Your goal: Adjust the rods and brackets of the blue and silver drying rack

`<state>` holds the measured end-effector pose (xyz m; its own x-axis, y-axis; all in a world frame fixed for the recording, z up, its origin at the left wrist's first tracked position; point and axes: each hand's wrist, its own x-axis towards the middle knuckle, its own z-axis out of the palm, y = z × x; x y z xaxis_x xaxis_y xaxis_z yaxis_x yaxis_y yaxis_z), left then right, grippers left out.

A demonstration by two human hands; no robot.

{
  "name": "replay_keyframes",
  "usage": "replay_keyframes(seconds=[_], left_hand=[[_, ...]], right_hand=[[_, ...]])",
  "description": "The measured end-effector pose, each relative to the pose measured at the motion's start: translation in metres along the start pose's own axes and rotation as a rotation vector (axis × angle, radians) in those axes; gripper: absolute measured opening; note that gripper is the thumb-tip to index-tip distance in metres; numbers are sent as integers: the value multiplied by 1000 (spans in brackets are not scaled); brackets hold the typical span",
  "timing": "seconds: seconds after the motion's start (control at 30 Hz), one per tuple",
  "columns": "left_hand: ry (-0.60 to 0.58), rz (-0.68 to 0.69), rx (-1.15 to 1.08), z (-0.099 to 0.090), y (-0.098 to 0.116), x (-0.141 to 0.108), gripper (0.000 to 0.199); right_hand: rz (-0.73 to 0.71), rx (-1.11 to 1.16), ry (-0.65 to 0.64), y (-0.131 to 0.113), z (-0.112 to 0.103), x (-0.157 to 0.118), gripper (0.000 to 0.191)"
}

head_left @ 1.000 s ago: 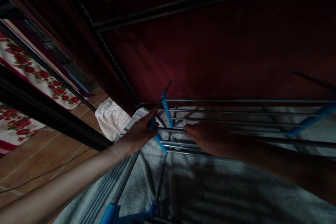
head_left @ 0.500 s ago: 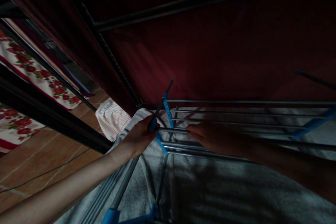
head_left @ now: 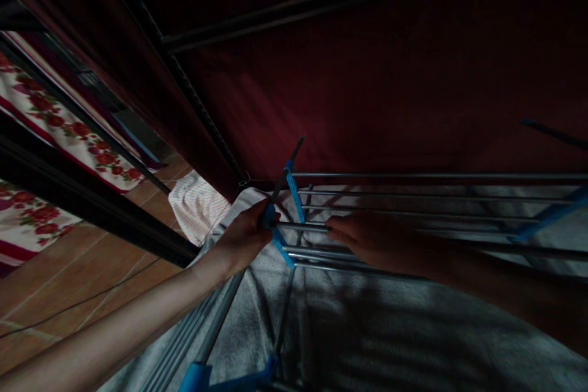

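Observation:
A metal drying rack [head_left: 413, 176] with blue plastic joints stands over a grey blanket [head_left: 367, 331]. My left hand [head_left: 248, 229] is closed around a blue plastic joint [head_left: 269, 214] where a slanted dark tube meets a horizontal bar. To its right, my right hand [head_left: 362, 236] is wrapped over that same horizontal metal bar [head_left: 303, 226], its thumb side toward my left hand. A short length of bar shows between the two hands. The underside of my right hand's grip is hidden and dim.
A dark red cloth [head_left: 367, 92] hangs behind the rack, crossed by a dark metal frame bar [head_left: 275, 18]. At left are a black post [head_left: 114, 208], a floral cloth [head_left: 105, 153], a striped cloth [head_left: 197, 205] and a tiled floor [head_left: 105, 269] with a thin cable.
Almost nothing differs. The view has shifted very slightly, and both hands keep their holds on the rack.

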<state>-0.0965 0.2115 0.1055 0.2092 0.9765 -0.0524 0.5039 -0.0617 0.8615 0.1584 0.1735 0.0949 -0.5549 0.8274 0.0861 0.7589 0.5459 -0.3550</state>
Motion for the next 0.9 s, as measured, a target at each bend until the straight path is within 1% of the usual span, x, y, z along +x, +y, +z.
replay_keyframes(seconds=[0.1, 0.2, 0.33, 0.43, 0.53, 0.63, 0.77, 0.83, 0.9], left_hand=[[-6, -14, -30, 1, 1, -1, 61], [-7, -28, -34, 2, 2, -1, 63], [-3, -20, 21, 2, 3, 0, 67], [-6, -12, 73, 2, 3, 1, 66], [-21, 4, 113, 1, 4, 0, 64], [-38, 24, 143, 0, 5, -1, 60], [-61, 67, 172, -1, 1, 3, 58], [-55, 84, 216, -2, -3, 5, 62], [-32, 105, 338, -4, -5, 7, 70]], right_hand=[[-19, 30, -1, 1, 0, 1, 26], [-26, 13, -18, 1, 0, 1, 26], [15, 21, -41, -1, -2, 1, 24], [8, 71, -18, 0, 0, 4, 25], [10, 142, -38, 1, 3, 9, 28], [43, 96, -52, -2, 5, 12, 27], [45, 10, -28, -5, 1, 12, 27], [54, -10, -30, -6, -1, 10, 29], [67, -10, -23, -5, -1, 9, 31]])
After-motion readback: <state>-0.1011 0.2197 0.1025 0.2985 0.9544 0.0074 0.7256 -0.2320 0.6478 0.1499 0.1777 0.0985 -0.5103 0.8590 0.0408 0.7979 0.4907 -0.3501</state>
